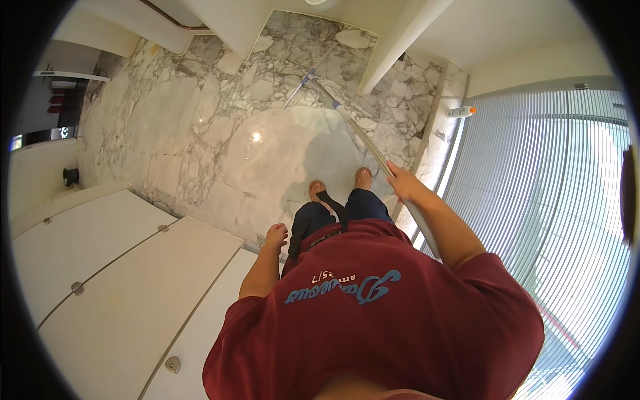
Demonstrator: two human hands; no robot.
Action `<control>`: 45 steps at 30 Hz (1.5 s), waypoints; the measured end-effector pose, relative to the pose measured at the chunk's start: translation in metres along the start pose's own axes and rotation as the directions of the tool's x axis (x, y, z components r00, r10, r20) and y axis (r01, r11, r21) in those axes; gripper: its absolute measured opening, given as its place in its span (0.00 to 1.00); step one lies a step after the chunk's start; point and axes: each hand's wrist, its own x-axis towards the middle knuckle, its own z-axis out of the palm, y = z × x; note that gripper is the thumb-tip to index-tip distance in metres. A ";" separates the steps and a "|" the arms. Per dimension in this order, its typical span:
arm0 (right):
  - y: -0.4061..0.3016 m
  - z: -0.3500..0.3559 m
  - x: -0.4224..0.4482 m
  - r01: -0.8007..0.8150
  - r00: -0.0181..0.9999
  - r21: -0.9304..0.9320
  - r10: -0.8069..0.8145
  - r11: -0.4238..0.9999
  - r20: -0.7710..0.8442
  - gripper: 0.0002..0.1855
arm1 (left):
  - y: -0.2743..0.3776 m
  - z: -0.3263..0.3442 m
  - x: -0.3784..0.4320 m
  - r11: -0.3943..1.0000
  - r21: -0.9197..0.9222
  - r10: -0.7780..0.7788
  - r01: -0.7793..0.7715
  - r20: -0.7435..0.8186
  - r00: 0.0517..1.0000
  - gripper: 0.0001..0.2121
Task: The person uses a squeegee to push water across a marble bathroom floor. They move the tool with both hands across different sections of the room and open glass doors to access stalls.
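My right hand grips the grey pole of a long-handled floor squeegee, whose rear end runs back beneath my forearm. Out ahead, the squeegee's thin blade with its blue fitting rests on the veined marble floor, lying slantwise to the pole. At my left side hangs my left hand, fingers curled in and holding nothing; it is close to my trouser leg. Both feet stand on the marble behind the squeegee head.
White panels with round metal fittings line the left. Ahead, white pillar-like walls meet the floor. To the right, a white bottle with an orange cap is on a marble ledge beside a ribbed translucent wall. A black container is at far left.
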 end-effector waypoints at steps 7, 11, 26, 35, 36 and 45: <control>0.008 0.011 0.065 0.202 0.960 0.191 -0.156 0.961 -0.232 0.26 | 0.059 -0.018 0.017 0.992 0.010 0.130 -0.130 -0.078 0.988 0.14; -0.077 -0.002 0.136 0.018 0.996 0.464 0.025 0.886 -0.085 0.28 | 0.091 -0.023 0.016 0.980 0.058 0.196 -0.191 -0.104 0.975 0.15; 0.053 0.031 -0.037 -0.233 0.972 0.186 0.229 0.954 0.044 0.30 | 0.042 -0.025 0.021 0.987 0.152 0.066 -0.056 -0.067 0.996 0.09; 0.042 -0.006 -0.188 -0.487 0.869 -0.255 0.492 0.835 -0.049 0.26 | 0.090 -0.024 0.043 0.971 0.085 0.228 -0.223 -0.059 0.972 0.13; 0.043 -0.007 -0.199 -0.431 0.896 -0.381 0.437 0.818 -0.076 0.27 | 0.092 -0.022 0.044 0.968 0.081 0.243 -0.239 -0.048 0.969 0.13; 0.053 -0.022 -0.160 -0.091 0.989 -0.660 0.148 0.746 0.031 0.27 | 0.042 -0.013 0.032 0.982 0.010 0.191 -0.191 -0.088 0.978 0.14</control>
